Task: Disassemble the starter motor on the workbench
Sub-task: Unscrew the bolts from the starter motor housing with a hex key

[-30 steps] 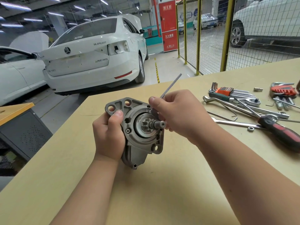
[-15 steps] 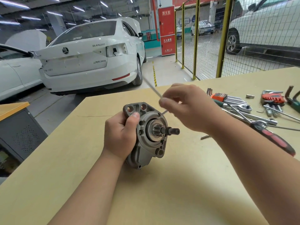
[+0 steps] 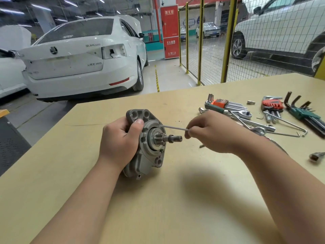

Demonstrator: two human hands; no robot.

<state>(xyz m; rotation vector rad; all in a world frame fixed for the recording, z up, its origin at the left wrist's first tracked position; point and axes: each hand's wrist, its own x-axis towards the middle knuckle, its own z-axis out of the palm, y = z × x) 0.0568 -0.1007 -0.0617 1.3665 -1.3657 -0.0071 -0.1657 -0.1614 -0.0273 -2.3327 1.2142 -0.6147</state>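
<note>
Up front in the head view, our left hand (image 3: pixel 119 145) grips the grey cast-metal starter motor housing (image 3: pixel 149 143), standing on the pale tan wooden workbench (image 3: pixel 175 208) with its pinion shaft pointing right. Our right hand (image 3: pixel 216 132) pinches a thin silver hex key (image 3: pixel 174 128), its tip at the housing face. Hex key sets, wrenches and a ratchet (image 3: pixel 244 113) lie scattered far right. Beyond stand a white sedan (image 3: pixel 84 57), yellow-posted mesh fencing (image 3: pixel 211 41) and a red cabinet (image 3: pixel 169 32).
</note>
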